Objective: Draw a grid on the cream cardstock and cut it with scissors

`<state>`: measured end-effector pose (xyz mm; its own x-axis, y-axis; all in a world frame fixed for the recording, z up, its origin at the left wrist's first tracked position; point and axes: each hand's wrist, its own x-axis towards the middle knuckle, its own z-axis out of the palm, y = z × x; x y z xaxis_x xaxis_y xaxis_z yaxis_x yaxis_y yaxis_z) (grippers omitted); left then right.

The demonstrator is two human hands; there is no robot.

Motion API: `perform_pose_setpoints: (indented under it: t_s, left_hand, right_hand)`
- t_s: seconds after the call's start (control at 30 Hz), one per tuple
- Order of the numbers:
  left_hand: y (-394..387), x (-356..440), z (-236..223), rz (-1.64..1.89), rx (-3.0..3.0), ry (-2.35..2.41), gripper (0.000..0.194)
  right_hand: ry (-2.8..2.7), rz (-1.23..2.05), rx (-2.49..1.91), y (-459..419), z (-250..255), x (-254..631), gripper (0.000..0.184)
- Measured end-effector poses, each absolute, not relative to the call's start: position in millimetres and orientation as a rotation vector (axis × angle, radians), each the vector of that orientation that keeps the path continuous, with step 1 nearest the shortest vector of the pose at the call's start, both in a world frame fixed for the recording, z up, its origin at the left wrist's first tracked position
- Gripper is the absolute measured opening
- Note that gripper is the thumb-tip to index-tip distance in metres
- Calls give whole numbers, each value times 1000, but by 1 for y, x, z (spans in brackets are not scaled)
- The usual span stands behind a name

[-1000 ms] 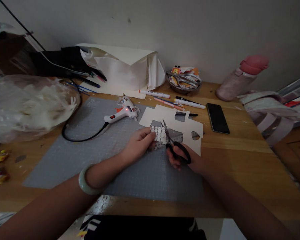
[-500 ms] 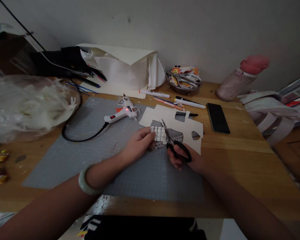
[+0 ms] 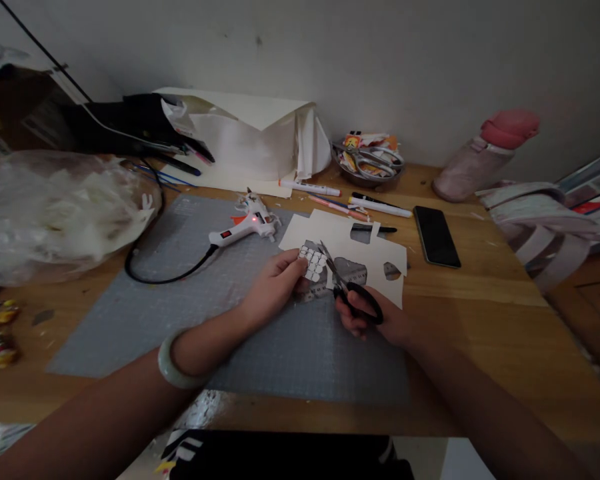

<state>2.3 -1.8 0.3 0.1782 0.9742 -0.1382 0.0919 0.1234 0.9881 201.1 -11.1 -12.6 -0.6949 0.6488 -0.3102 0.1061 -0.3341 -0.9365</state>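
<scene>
My left hand [image 3: 279, 279] pinches a small white paper piece [image 3: 314, 263] with a black-line grid of rounded cells drawn on it. In my right hand [image 3: 363, 313] is a pair of scissors [image 3: 338, 272] with black handles, fingers through the loops. Its blades point up and away, right beside the paper's right edge. Whether the blades touch the paper I cannot tell. Beneath lies a white sheet [image 3: 325, 227] with several cut-out holes, and a ruler [image 3: 353, 272] shows near the scissors. Both hands are over a grey cutting mat [image 3: 290, 360].
A white glue gun [image 3: 240, 230] with a lit red light lies left of the sheet, its black cable looping left. Markers [image 3: 380, 208], a phone [image 3: 436, 237], a bowl [image 3: 367, 177] holding scissors, a pink-capped bottle [image 3: 475, 167] and a plastic bag [image 3: 55, 207] surround the mat.
The gridded paper has turned in my left hand, and its right edge is now rounded off and apart from the white bit by the blades. The scissors have barely moved.
</scene>
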Motion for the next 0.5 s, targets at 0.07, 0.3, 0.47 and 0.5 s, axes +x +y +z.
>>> perform_pose_setpoints:
  t_s: [0.07,0.3,0.47,0.5]
  left_hand:
    - [-2,2,1,936,1250,1187,26]
    - [-1,3,2,946,1230,1188,24]
    - [-1,2,4,973,1226,1206,24]
    - [-1,2,3,977,1231,1210,24]
  right_hand:
    - [-1524,2101,-974,-11,-12,201,54]
    - [-1503,2098,-1049,-12,-9,199,55]
    - [-1490,2111,-1063,-11,-8,198,57]
    - [-1495,2109,-1068,-11,-7,197,58]
